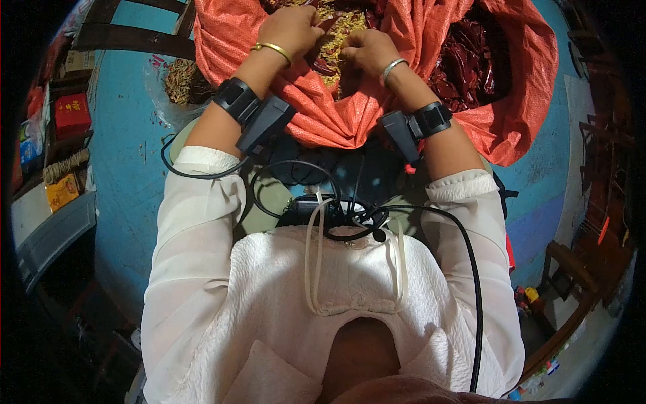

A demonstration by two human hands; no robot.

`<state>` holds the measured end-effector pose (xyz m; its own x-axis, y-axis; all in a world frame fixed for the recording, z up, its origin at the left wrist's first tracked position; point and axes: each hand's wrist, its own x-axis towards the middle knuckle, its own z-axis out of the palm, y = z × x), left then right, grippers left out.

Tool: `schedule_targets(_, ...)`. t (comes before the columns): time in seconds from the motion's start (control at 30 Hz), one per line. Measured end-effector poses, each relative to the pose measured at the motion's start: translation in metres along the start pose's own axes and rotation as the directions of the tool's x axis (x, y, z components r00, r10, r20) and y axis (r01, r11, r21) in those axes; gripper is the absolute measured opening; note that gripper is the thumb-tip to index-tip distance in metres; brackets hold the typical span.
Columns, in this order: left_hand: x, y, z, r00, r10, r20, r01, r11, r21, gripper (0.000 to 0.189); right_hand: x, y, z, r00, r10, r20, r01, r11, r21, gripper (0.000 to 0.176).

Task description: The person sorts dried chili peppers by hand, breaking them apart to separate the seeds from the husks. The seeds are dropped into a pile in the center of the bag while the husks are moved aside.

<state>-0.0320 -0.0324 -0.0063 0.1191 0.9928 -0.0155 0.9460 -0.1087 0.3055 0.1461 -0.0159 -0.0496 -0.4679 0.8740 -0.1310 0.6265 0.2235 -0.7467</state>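
Note:
Both hands are over an open orange-red woven sack (336, 124) holding yellow seeds (334, 48) and dark red dried chilies (323, 66). My left hand (291, 30), with a gold-coloured bangle at the wrist, is closed with a dried chili (327, 25) at its fingertips. Across from it, my right hand (372, 52), wearing a silver-coloured bangle, has its fingers curled together above the seeds. What they pinch, if anything, is too small to make out.
A second orange-red sack (531, 74) of glossy dried chilies (468, 64) stands at the right. On the blue floor (124, 168), a clear plastic bag (161, 101) holds dried brown stems (185, 82). A dark wooden chair (128, 39) is at upper left. Black cables (471, 283) cross my lap.

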Motion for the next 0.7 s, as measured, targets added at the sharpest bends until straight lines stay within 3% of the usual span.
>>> schedule_targets(0.07, 0.000, -0.002, -0.004, 0.996, -0.070, -0.055, 0.059, 0.983, -0.173, 0.026, -0.006, -0.016, -0.002, 0.995, -0.078, 0.056, 0.092, 0.944, -0.316, 0.019)
schedule_targets(0.23, 0.001, -0.002, -0.003, 0.993, -0.038, -0.111, 0.015, 0.979, -0.202, 0.026, -0.016, -0.025, 0.005, 0.984, -0.143, 0.106, 0.172, 0.915, -0.365, 0.020)
schedule_targets(0.3, 0.002, -0.007, 0.005, 0.995, 0.004, -0.100, -0.043, 0.923, -0.382, 0.026, -0.019, -0.035, 0.004, 0.991, -0.060, 0.120, 0.111, 0.869, -0.482, 0.022)
schedule_targets(0.43, 0.007, -0.011, 0.014, 0.994, 0.020, -0.110, -0.064, 0.908, -0.415, 0.022, -0.008, -0.020, 0.009, 0.999, -0.040, 0.006, 0.039, 0.899, -0.436, 0.021)
schedule_targets(0.5, 0.011, -0.009, 0.010, 0.989, -0.108, 0.100, 0.147, 0.740, -0.657, 0.017, -0.001, -0.008, 0.009, 0.968, -0.138, -0.211, 0.108, 0.983, -0.146, 0.016)
schedule_targets(0.53, 0.011, -0.006, 0.007, 0.990, -0.107, 0.096, 0.144, 0.740, -0.658, 0.017, 0.001, -0.007, 0.008, 0.967, -0.140, -0.213, 0.110, 0.983, -0.149, 0.016)
schedule_targets(0.57, 0.010, -0.002, 0.005, 0.983, -0.142, 0.115, 0.181, 0.647, -0.741, 0.015, 0.003, -0.006, 0.006, 0.982, 0.075, -0.175, -0.017, 0.951, 0.310, 0.015)
schedule_targets(0.6, 0.009, 0.002, 0.002, 0.975, -0.174, 0.139, 0.213, 0.544, -0.812, 0.015, 0.003, -0.012, 0.003, 0.967, 0.250, -0.044, -0.150, 0.703, 0.696, 0.014)
schedule_targets(0.63, 0.009, 0.002, 0.002, 0.976, -0.173, 0.136, 0.210, 0.545, -0.812, 0.015, -0.003, -0.021, -0.007, 0.965, 0.263, 0.003, -0.195, 0.707, 0.680, 0.015)
schedule_targets(0.7, 0.008, 0.004, 0.003, 0.969, -0.182, 0.169, 0.225, 0.359, -0.906, 0.015, -0.003, -0.023, -0.007, 0.956, 0.291, -0.020, -0.178, 0.635, 0.752, 0.015)
